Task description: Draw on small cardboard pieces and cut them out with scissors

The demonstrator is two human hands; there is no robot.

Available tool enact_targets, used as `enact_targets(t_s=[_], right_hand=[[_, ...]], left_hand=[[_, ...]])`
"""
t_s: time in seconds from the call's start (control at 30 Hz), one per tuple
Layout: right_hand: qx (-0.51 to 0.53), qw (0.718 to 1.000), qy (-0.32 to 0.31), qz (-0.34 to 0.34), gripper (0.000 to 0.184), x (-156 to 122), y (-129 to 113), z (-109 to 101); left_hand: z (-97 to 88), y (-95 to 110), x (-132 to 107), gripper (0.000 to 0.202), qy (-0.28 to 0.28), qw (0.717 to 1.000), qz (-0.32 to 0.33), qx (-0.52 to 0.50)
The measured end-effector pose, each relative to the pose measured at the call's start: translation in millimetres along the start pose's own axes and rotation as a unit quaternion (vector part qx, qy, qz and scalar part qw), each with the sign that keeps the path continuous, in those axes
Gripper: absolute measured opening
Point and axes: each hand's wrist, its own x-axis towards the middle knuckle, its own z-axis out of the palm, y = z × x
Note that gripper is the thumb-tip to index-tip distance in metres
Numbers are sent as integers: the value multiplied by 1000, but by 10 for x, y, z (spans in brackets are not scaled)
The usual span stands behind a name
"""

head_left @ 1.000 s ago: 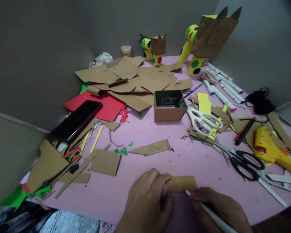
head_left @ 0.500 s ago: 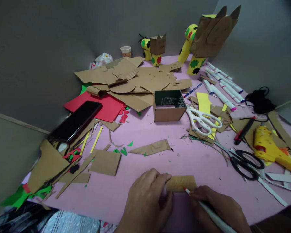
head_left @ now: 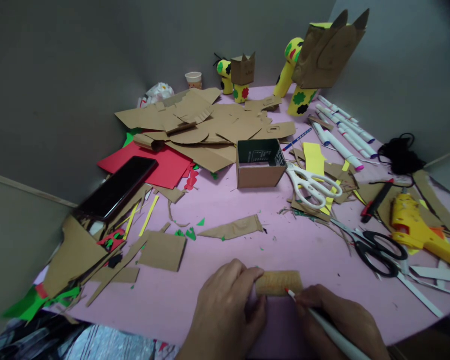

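A small ribbed cardboard strip [head_left: 279, 282] lies on the pink table [head_left: 296, 245] at the near edge. My left hand [head_left: 225, 312] pinches the strip's left end, fingers closed on it. My right hand [head_left: 345, 325] grips a white marker [head_left: 328, 330] whose red tip touches the strip's lower right edge.
White scissors [head_left: 315, 187], black scissors [head_left: 378, 247] and a yellow glue gun [head_left: 416, 227] lie at the right. An open cardboard box [head_left: 260, 165] stands mid-table. Cardboard sheets [head_left: 206, 125], red paper [head_left: 161, 162], a phone [head_left: 116, 187], markers [head_left: 341, 132] and paper-tube figures [head_left: 315, 65] fill the back and left.
Both hands and the strip stay in place; the marker tip has shifted only slightly along the strip's edge. The view has drifted a little.
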Motion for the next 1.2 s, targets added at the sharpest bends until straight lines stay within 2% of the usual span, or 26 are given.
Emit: enact_targets(t_s=[0.1,0.27,0.47,0.6,0.8,1.2], right_hand=[[19,1000,0,-17,11,-10,12,19],[16,1000,14,6,14,18,-31,47],[7,999,-44,-22,15,73,-28,-1],[-26,999,-40,-11,14,68,-15,-16],[15,999,-50,1,15,42,3,-84],[-4,999,-33,25,19,3,45,-179]], left_hand=[[-2,-2,-5,29,2,1000,5,1],[0,-3,-4,30,3,1000,9,4],[-3,-1,-3,30,0,1000,5,8],[-2,-1,-10,30,2,1000,6,6],[1,-2,-12,30,8,1000,5,7],[-16,13,9,30,16,1000,11,9]])
